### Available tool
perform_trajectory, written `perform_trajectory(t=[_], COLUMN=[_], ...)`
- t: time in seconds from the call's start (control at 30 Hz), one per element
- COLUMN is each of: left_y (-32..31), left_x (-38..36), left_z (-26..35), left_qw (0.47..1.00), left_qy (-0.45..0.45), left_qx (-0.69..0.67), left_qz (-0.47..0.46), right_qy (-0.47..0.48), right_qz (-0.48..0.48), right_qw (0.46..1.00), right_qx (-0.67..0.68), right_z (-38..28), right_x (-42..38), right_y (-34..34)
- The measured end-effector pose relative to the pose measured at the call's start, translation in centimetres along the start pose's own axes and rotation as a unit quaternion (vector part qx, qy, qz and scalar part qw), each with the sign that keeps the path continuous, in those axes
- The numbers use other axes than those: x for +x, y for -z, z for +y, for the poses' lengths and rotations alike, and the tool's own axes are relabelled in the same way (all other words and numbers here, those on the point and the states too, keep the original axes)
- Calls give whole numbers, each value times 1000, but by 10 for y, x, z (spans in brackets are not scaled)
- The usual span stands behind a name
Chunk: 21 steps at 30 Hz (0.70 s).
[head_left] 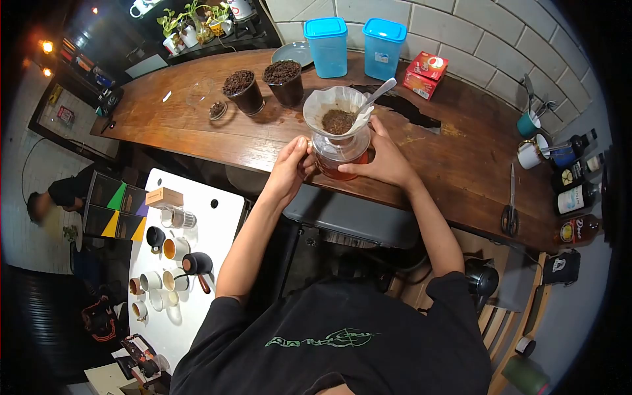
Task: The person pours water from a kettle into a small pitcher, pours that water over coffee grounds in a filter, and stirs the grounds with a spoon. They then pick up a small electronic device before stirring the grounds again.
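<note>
A glass coffee server (342, 168) with reddish-brown liquid in it stands near the front edge of the wooden counter. On top of it sits a dripper (320, 125) lined with a paper filter (316, 104). Wet dark grounds (338, 121) lie inside the filter, and a metal spoon (380, 91) leans in it with its handle up to the right. My left hand (294, 162) is closed at the server's left side, apparently on its handle. Around the right side of the server curves my right hand (387, 158), thumb across the front.
Two glasses of dark grounds (243, 95) (284, 84) stand left of the dripper. Behind are two blue-lidded containers (328, 52) (383, 52) and a red box (425, 76). Scissors (511, 210) and bottles (579, 197) are at right. A white table (217, 230) with several cups stands lower left.
</note>
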<state>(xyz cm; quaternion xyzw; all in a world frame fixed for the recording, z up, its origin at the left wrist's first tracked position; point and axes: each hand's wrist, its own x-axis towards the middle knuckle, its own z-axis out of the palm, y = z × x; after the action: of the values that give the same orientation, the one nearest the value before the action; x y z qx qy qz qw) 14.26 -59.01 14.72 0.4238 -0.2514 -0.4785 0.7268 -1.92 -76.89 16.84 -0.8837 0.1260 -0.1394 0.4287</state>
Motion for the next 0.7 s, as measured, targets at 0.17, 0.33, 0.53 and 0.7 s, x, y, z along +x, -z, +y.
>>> perform_trajectory(t=[0.17,0.33,0.53,0.7], left_y=[-3,0,-2,-3], left_x=[7,14,15,14], left_z=[-1,-4,0,9], left_qw=[1000,1000,998,986], left_qy=[-4,-3,10,29], left_qx=[20,25,60,155], left_qz=[5,-14,9,61], right_qy=[59,46,19,-25], right_qz=[82,73,66,4], right_qw=[995,996,998,999], right_qx=[-23,-8,-7,19], right_z=[11,13,18,25], right_x=[2,2,3,-1], right_y=[-3,3,0,8])
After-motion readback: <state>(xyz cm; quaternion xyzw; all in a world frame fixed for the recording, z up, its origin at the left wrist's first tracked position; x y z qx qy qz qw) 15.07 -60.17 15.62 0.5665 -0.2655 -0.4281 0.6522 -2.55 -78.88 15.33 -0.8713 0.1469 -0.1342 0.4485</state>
